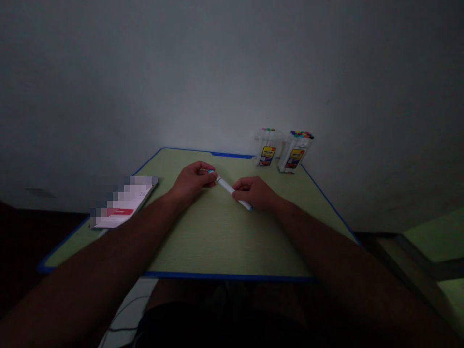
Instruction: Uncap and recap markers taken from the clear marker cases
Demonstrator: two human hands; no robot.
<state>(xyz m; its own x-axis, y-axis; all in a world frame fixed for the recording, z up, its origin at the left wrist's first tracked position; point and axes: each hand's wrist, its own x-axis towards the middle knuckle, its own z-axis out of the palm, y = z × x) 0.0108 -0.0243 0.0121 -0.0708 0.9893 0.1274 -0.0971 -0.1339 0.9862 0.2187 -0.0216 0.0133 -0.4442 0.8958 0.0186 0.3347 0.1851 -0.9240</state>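
white marker (229, 187) with blue ends sits low over the middle of the green desk (217, 237), held at both ends. left hand (192, 181) has its fingertips pinched around the far blue cap end, right hand (255, 192) is curled closed around the near end of the barrel. two clear boxes of markers (284, 150) stand upright at the far right corner by the wall. a booklet (123, 203) lies flat on the left edge, well apart from the hands.

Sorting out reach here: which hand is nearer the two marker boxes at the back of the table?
Right. The right hand lies just in front of the marker boxes, gripping the marker; the left hand holds its other end, farther left.
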